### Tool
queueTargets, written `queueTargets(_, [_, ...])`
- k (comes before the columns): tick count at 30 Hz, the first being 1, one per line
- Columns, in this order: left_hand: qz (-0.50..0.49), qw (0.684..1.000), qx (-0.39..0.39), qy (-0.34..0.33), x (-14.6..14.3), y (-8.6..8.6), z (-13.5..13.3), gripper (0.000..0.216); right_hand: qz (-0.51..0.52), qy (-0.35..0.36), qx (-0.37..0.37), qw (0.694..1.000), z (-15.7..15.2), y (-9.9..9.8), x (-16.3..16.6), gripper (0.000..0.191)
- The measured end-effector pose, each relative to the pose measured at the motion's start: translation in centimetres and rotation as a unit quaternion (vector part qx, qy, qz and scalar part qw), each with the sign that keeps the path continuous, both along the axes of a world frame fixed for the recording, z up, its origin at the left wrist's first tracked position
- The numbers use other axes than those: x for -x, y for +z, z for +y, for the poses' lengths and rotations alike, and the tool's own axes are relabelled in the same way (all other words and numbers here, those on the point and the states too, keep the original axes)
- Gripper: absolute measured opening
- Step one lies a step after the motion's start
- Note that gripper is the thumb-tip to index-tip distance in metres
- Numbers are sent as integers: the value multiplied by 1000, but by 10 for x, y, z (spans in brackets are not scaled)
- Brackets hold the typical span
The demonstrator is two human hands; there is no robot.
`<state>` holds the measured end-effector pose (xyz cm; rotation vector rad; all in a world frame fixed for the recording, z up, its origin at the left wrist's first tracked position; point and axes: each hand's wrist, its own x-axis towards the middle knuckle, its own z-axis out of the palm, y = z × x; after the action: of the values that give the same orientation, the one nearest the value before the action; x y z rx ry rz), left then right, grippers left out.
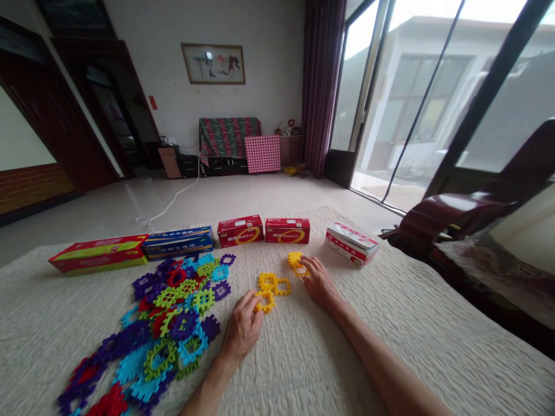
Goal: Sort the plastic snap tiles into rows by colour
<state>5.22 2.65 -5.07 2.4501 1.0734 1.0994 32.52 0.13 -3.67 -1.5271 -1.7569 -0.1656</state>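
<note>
My left hand (243,328) pinches a yellow interlocking square tile (265,301) lying on the cream textured cloth (303,358). Just beyond it lie two more yellow tiles (274,283) side by side. My right hand (318,282) rests on the cloth, fingers curled onto another yellow tile piece (296,261) at its fingertips. To the left spreads a pile of purple, blue, green and red tiles (173,312).
Along the far edge of the cloth stand several boxes: a long red-green one (99,253), a blue one (178,241), two red ones (240,230) (287,230), and a white-red one (351,242). A dark wooden chair (477,214) stands at right.
</note>
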Motion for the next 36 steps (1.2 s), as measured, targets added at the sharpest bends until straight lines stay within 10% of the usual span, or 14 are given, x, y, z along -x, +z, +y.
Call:
queueTargets(15, [13,1000,14,1,0,1,-2,34,-9,-4,4,1000,5,-2,-4,54])
queueTargets(25, [10,1000,10,-1,0,0,0,35,-15,175,69,982,-18,21,43,40])
queueTargets(36, [7,1000,0,3,-3,0,-1,37,-79,157,92,980,4,31,75,41])
